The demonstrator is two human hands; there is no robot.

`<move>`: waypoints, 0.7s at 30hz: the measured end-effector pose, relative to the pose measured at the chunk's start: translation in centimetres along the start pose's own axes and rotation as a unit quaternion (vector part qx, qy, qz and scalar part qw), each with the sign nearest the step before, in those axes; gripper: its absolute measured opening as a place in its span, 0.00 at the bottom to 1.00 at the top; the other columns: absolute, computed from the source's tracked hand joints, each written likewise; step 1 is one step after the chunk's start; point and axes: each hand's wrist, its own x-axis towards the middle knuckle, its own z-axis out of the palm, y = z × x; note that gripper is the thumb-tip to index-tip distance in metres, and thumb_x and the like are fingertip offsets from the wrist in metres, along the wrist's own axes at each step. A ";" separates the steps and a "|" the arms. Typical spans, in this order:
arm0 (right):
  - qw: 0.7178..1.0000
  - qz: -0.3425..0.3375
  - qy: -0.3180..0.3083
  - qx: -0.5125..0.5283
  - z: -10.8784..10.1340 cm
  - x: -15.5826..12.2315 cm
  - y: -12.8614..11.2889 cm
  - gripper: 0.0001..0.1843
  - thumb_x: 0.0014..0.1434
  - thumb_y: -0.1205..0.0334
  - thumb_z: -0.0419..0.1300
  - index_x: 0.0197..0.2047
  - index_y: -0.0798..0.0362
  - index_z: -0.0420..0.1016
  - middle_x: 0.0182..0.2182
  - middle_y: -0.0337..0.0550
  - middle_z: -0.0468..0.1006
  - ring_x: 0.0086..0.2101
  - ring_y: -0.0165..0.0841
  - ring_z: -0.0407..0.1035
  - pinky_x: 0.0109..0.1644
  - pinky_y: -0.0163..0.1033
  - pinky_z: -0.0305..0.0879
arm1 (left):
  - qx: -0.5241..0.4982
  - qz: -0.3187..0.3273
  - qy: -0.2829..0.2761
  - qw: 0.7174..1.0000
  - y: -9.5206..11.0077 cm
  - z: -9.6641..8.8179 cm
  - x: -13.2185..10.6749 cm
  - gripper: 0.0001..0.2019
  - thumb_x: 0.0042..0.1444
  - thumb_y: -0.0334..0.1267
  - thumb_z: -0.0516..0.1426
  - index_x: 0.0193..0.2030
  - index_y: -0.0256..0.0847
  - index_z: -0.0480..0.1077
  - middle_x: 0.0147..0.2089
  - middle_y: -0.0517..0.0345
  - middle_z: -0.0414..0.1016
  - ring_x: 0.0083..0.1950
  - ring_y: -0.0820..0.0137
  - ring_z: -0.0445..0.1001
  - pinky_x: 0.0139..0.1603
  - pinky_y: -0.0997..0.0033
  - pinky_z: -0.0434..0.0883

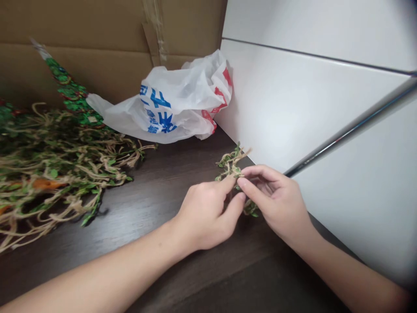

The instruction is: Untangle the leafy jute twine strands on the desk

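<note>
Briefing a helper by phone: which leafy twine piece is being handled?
On the dark table, look beside the white wall. The left hand and right hand pinch a short leafy twine piece there. Unlike the big tangled pile, it is separate.

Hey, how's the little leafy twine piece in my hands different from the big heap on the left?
The short twine piece is small; the heap is far bigger and sprawling. The short twine piece is pinched between left hand and right hand; the heap lies untouched on the table. Both are tan twine with green leaves.
</note>
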 end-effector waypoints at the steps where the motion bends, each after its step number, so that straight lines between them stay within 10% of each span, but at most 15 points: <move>1: 1.000 0.015 -0.003 0.023 0.0 0.1 -0.1 0.06 0.65 0.58 0.69 0.43 0.49 0.82 0.39 0.42 0.85 0.39 0.36 0.79 0.46 0.42 0.78 | -0.013 0.007 0.027 1.000 0.0 0.0 0.0 0.08 0.71 0.36 0.54 0.44 0.40 0.75 0.32 0.60 0.76 0.30 0.71 0.70 0.34 0.69 0.65; 6: 0.998 0.034 -0.010 0.043 0.1 0.2 -0.3 0.07 0.63 0.57 0.70 0.41 0.51 0.83 0.37 0.43 0.86 0.39 0.36 0.80 0.46 0.42 0.78 | -0.024 0.006 0.172 0.985 -0.3 0.2 0.0 0.06 0.69 0.35 0.58 0.43 0.39 0.77 0.34 0.57 0.79 0.31 0.71 0.73 0.37 0.70 0.70; 21: 0.985 -0.086 -0.024 -0.149 -0.5 0.3 -0.6 0.05 0.64 0.66 0.66 0.42 0.48 0.76 0.38 0.40 0.80 0.38 0.35 0.76 0.44 0.42 0.73 | -0.014 -0.028 0.157 0.987 -0.5 0.3 0.3 0.06 0.63 0.32 0.60 0.33 0.39 0.75 0.30 0.59 0.77 0.31 0.71 0.74 0.35 0.71 0.68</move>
